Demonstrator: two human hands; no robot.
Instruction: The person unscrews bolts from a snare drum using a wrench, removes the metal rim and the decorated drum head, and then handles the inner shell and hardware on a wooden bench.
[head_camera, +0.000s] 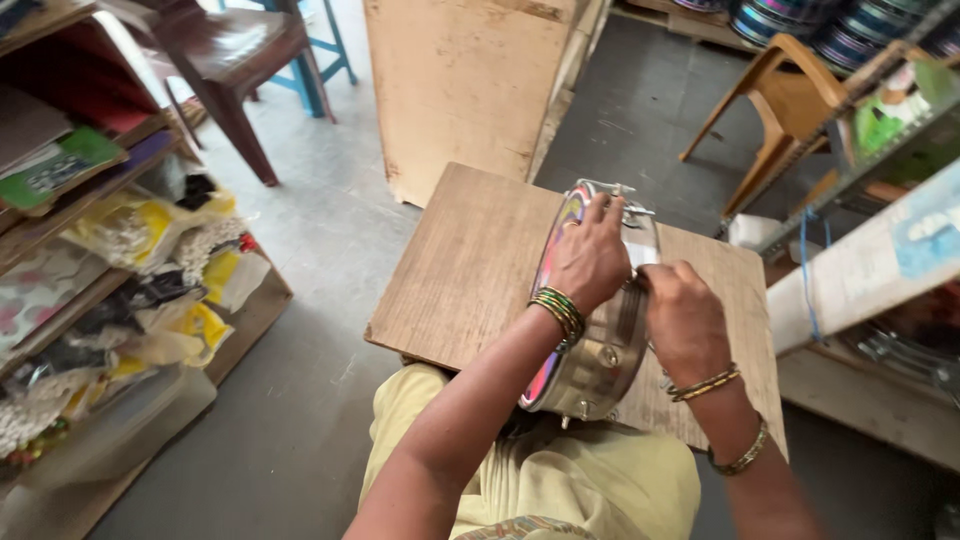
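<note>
While the round steel-shelled drum (597, 330) stands on its edge on the brown wooden board worktop (470, 270), both hands work at its upper rim. Far out to the left of the left grip, open wooden shelves (70, 200) hold packets in yellow and clear plastic (180, 280) and flat printed cards. Between those shelves and the left grip lies bare grey concrete floor (310, 240). The left hand (590, 258), with green and gold bangles at the wrist, is clenched over the top of the drum, fingers curled down over the rim and its rainbow-coloured drumhead (556, 262), which faces left. Just beyond its fingertips a small metal tuning bracket (622, 196) sticks up from the hoop. Close to the right of that grip, the right hand (683, 318), wearing gold bangles, is clenched against the shiny shell; what it pinches, if anything, is hidden by its own fingers. Beneath both grips the drum's lower edge rests near the person's lap in pale yellow cloth (560, 480). Beyond and to the right of the right grip stands an orange-brown plastic chair (790, 100), and nearer it a metal rack (870, 160) carrying a white roll (860, 265).
</note>
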